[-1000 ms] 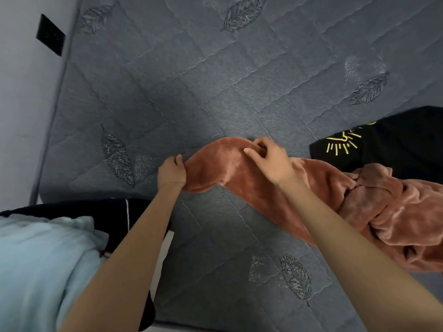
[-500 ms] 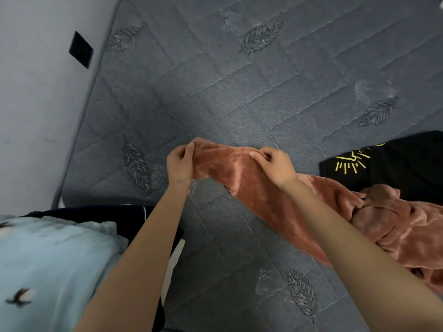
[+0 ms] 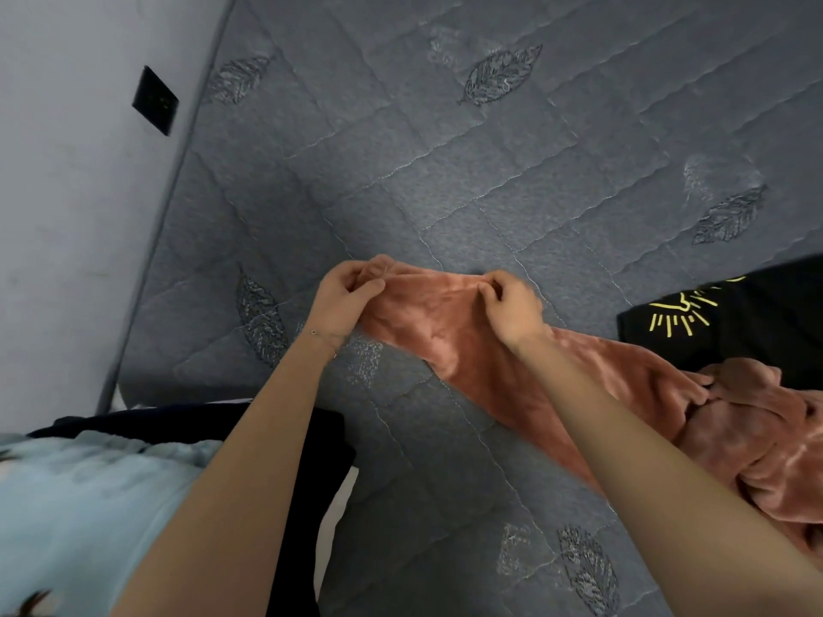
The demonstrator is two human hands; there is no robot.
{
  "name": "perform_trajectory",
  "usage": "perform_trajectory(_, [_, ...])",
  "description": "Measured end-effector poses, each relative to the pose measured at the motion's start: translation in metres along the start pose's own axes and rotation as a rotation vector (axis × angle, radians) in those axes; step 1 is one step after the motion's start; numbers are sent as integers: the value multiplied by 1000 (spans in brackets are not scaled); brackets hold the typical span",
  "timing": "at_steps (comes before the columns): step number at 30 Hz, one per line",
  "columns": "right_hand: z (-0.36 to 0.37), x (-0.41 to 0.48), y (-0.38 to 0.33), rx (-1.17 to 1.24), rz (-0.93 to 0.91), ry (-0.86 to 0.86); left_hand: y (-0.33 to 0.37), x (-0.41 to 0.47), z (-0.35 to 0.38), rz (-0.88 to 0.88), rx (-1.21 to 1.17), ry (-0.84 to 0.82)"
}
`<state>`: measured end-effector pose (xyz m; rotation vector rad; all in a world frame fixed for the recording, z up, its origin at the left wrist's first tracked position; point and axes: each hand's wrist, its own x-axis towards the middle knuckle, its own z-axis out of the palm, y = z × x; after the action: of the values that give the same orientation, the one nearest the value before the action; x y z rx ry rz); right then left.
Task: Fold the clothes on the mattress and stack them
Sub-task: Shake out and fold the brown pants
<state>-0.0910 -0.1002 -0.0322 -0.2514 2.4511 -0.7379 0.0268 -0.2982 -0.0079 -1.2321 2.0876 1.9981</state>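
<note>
Above the grey mattress (image 3: 445, 171), pinching 1 end of the rust fleece garment (image 3: 427, 336) with left hand (image 3: 345, 300) and right hand (image 3: 512, 311), both curled on its edge. Trails to a bunched heap at right. Could twist or slip if pulled while tangled.

Dim, cool, diffuse light is falling on the quilted mattress (image 3: 467, 180), brightening toward 1 o'clock; the wall (image 3: 67, 224) at 9 o'clock is reading flat grey. Soft shadow is darkening the quilting around the centre. The right hand (image 3: 512, 309) is blurring slightly. Sheen is glinting on the plush garment (image 3: 659, 385) at 4 o'clock. Wide-angle distortion is stretching the forearms (image 3: 249, 483) toward 6 o'clock.
</note>
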Motion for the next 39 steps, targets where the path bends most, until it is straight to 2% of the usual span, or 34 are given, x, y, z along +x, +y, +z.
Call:
perform_trajectory(4, [11,0,-5,19,-23,53,-5,7,4,95,138,134])
perform_trajectory(7, [18,-9,-5,-28,-86,126,-16,13,12,84,316,195])
perform_trajectory(10, [23,-21,0,-67,-196,218,-30,16,22,146,667,208])
perform_trajectory(12, [27,-29,8,-136,-274,268,-36,13,29,273,933,240])
perform_trajectory(16, [41,-44,31,-289,-329,253,-49,8,41,629,1163,31])
perform_trajectory(19, [52,-44,48,-394,-276,142,-65,10,46,671,1304,-97])
perform_trajectory(23, [64,-33,64,-502,-222,30,-82,24,48,485,1401,-123])
perform_trajectory(28, [62,-28,66,-490,-207,-27,-79,24,55,437,1444,-103])
perform_trajectory(33, [27,-49,71,-386,-222,82,-56,-3,83,541,1386,-66])
perform_trajectory(39, [-40,-85,117,-394,-142,201,-36,-36,145,620,1322,-72])
